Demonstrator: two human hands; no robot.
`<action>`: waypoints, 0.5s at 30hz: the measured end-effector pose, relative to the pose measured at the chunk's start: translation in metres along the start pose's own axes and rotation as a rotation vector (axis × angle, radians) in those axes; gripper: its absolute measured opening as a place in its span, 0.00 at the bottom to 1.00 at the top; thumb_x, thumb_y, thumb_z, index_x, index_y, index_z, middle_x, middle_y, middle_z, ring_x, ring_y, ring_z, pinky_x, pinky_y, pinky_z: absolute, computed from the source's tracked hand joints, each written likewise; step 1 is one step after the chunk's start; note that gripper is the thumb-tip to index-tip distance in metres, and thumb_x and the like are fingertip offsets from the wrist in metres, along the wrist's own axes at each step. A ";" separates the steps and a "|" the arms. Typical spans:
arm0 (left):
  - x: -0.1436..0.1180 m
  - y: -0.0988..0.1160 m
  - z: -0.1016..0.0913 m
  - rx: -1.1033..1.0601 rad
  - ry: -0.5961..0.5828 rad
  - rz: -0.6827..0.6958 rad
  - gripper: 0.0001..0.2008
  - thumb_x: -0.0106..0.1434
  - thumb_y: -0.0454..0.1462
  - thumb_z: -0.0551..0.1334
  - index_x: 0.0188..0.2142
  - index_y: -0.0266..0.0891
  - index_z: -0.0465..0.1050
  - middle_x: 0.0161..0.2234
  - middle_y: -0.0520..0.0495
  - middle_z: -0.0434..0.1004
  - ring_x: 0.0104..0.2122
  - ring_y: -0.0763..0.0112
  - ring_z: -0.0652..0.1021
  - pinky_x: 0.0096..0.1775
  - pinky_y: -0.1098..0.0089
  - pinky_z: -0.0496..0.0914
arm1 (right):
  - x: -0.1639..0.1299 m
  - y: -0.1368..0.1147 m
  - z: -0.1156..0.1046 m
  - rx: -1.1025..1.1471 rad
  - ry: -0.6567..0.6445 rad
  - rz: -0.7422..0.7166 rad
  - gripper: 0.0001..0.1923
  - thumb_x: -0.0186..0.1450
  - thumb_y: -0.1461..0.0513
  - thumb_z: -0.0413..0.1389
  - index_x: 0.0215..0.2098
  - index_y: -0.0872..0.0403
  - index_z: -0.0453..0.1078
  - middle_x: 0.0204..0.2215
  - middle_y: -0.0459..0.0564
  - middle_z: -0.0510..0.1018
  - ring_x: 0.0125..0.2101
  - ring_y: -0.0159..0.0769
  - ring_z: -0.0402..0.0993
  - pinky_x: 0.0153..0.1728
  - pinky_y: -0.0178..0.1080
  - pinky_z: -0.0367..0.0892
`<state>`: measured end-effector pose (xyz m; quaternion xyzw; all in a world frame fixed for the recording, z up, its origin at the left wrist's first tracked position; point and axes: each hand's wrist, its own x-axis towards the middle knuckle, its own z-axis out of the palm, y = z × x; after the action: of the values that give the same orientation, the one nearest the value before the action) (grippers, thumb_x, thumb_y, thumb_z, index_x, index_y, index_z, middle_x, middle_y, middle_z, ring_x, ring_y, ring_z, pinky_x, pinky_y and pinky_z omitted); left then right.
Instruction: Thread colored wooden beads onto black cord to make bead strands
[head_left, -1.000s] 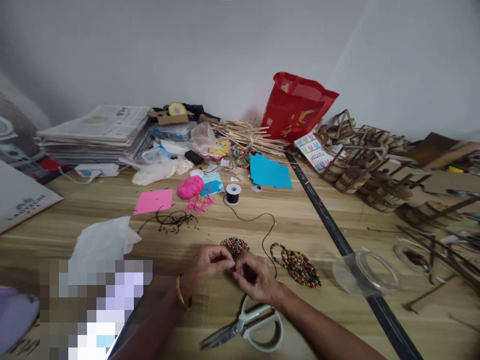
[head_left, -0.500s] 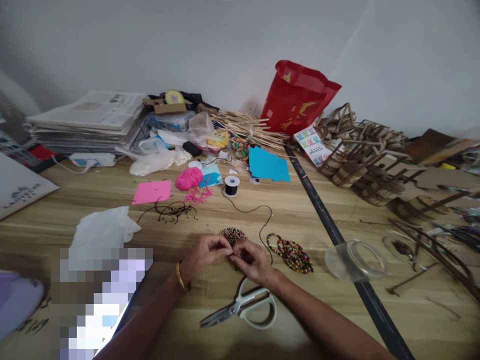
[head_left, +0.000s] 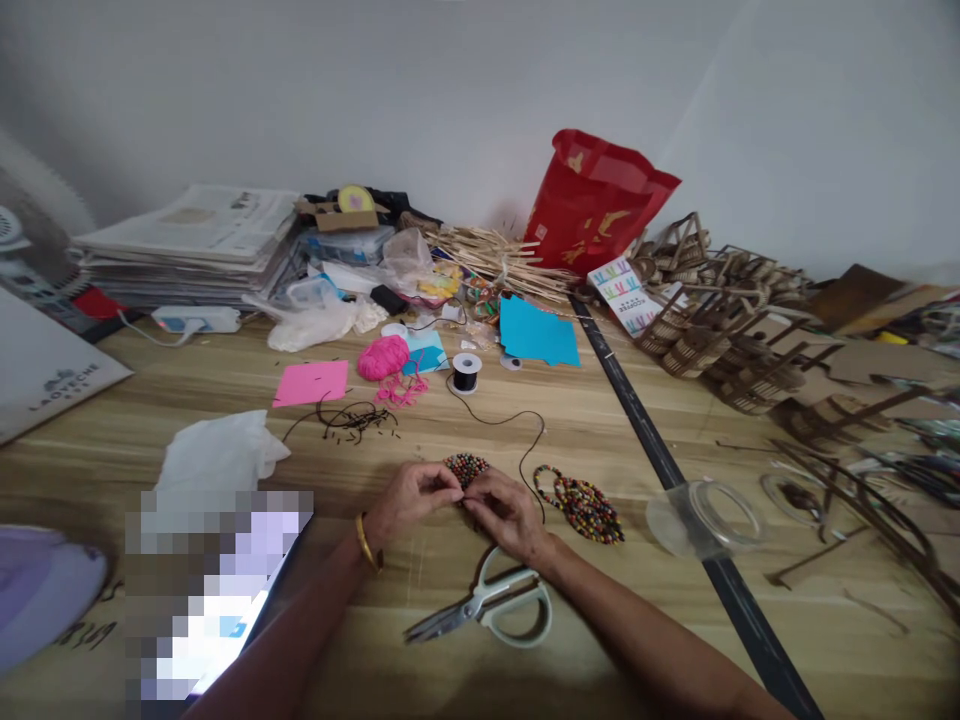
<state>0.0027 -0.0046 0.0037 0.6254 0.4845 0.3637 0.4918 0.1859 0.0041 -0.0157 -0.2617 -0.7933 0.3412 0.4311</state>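
My left hand (head_left: 411, 503) and my right hand (head_left: 508, 515) meet fingertip to fingertip over the table, both closed in a pinch. What lies between the fingertips is too small to make out. Just behind them is a coil of multicoloured beads (head_left: 466, 466), partly covered by my fingers. A thin black cord (head_left: 538, 430) runs from a spool (head_left: 466, 378) towards my right hand, where its end is hidden. To the right lies a second bundle of bead strings (head_left: 591, 510). Scissors (head_left: 517, 607) with pale handles rest below my right wrist, blades pointing left.
Cut black cord pieces (head_left: 360, 422), pink paper (head_left: 310, 383), pink yarn (head_left: 383, 357) and blue card (head_left: 538, 332) lie farther back. A lit phone (head_left: 217, 610) is beside my left forearm. At right are a tape roll (head_left: 727, 515) and small woven baskets (head_left: 761, 375).
The view has shifted slightly, so most things on the left sit a little farther right. My hands stay pinched together at the beads, with the fingertips barely moved.
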 end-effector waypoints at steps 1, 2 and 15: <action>0.000 0.000 0.000 0.006 0.002 0.002 0.07 0.52 0.38 0.64 0.25 0.34 0.74 0.24 0.48 0.75 0.27 0.71 0.72 0.32 0.73 0.65 | 0.000 0.000 0.000 0.001 -0.001 0.012 0.07 0.64 0.60 0.52 0.32 0.56 0.69 0.26 0.50 0.72 0.27 0.32 0.67 0.28 0.34 0.64; 0.000 0.001 -0.001 0.013 0.002 0.005 0.07 0.52 0.38 0.64 0.25 0.34 0.74 0.24 0.49 0.75 0.26 0.71 0.72 0.32 0.73 0.65 | 0.000 0.000 0.000 0.001 0.001 0.025 0.07 0.63 0.60 0.52 0.33 0.56 0.69 0.26 0.50 0.72 0.27 0.32 0.67 0.27 0.34 0.64; 0.001 -0.002 -0.003 0.093 -0.017 0.014 0.06 0.51 0.38 0.63 0.25 0.35 0.75 0.24 0.49 0.76 0.27 0.71 0.72 0.31 0.74 0.66 | -0.001 0.003 0.001 -0.009 -0.015 0.034 0.07 0.63 0.61 0.52 0.30 0.56 0.69 0.26 0.50 0.72 0.28 0.32 0.68 0.29 0.34 0.63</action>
<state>-0.0002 -0.0032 0.0028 0.6540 0.4922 0.3391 0.4638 0.1855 0.0048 -0.0190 -0.2744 -0.7935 0.3467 0.4182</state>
